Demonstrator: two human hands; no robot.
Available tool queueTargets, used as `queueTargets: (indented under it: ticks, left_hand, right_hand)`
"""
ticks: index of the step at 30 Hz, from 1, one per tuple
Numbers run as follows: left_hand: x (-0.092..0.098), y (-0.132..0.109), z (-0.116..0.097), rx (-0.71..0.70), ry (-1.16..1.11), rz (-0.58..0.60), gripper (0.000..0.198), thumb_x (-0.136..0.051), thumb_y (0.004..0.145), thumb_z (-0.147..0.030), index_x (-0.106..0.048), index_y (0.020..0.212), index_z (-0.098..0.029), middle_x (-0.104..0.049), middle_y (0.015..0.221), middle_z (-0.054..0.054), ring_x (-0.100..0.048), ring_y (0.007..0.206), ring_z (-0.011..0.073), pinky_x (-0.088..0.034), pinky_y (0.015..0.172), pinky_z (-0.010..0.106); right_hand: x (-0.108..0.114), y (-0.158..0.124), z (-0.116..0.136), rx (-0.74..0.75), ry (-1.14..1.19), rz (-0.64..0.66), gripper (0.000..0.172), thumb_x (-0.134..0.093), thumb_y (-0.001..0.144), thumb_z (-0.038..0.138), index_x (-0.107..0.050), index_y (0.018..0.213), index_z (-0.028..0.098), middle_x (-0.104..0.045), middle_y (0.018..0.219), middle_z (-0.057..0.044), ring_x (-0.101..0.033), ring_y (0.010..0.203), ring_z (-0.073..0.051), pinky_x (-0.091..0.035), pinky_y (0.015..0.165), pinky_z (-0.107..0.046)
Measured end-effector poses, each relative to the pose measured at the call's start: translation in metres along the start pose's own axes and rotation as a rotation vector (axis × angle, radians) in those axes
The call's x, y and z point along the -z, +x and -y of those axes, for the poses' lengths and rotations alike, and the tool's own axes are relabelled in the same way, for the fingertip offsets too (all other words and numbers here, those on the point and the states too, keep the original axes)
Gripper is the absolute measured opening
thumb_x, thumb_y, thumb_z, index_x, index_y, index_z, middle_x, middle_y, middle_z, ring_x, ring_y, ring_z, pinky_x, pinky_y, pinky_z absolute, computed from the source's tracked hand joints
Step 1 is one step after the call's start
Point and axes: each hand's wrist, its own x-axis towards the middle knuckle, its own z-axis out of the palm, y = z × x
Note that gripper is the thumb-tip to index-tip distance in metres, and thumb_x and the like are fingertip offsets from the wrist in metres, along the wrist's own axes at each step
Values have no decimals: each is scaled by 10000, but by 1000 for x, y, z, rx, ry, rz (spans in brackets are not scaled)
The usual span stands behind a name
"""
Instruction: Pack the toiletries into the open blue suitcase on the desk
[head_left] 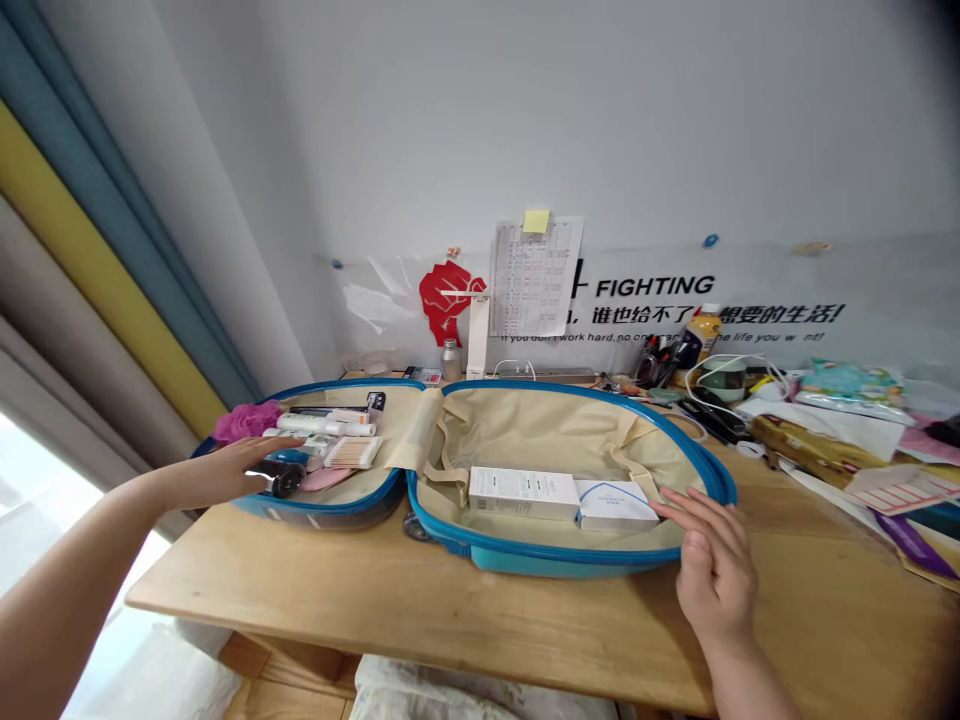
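A blue-rimmed suitcase (457, 546) lies spread open on the wooden table. My left hand (221, 472) reaches over its left half with fingers stretched out, beside a dark cylindrical item (286, 480) and a blue item (289, 456); whether it touches them I cannot tell. Cotton swabs (352, 453), white tubes (349, 427) and a pink bath puff (246, 423) lie in that half. In the right half, a long white box (523, 492) sits beside a smaller white box (616, 506). My right hand (718, 560) is over the right rim, fingers extended, fingertips at the smaller box's corner.
A white desk lamp (478, 335) and a small bottle (451, 360) stand behind the suitcase. Clutter fills the table's right side: a yellow bottle (702, 330), a white cable (731, 358), a wipes pack (853, 385) and papers. A curtain (112, 220) hangs left.
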Motion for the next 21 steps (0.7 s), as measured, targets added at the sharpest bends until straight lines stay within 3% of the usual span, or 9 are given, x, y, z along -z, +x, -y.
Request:
queueTargets:
  ticks: [4,9,15,21]
  left_hand:
    - [-1,-6,24,46,101,-64,668,-503,612,-245,-616,1270,-239,-636,1367,52,-576,1261,270,-390,1092,369]
    - [-1,2,21,64,218,-90,612,-498,595,-201,-654,1187,-222,-686,1289,71,-594,1220,277,-387,1084,425]
    - [1,8,21,60,310,-67,561,-514,581,-190,-701,1107,-245,-726,1208,56,-628,1176,285,-412,1050,411]
    - [6,3,6,77,291,-30,432,-491,640,-261,-670,1033,-250,-772,1052,23,-672,1046,260,-442,957,354]
  right_hand:
    - [-1,0,1,-2,-3,-2,367,-361,972,231,-726,995,207,-731,1077,-98,-612,1161,-280,-385,1067,-512]
    - [-1,2,3,-9,-6,-13,371,-356,974,229,-727,976,206,-734,1049,-96,-617,1144,-271,-391,1058,-504]
    - [0,2,3,-34,-16,0,383,-356,977,274,-735,966,217,-740,1036,-89,-634,1120,-268,-402,1059,-504]
    - [0,2,4,-63,-1,1,385,-358,979,287,-737,957,222,-740,1036,-88,-633,1128,-267,-389,1075,-507]
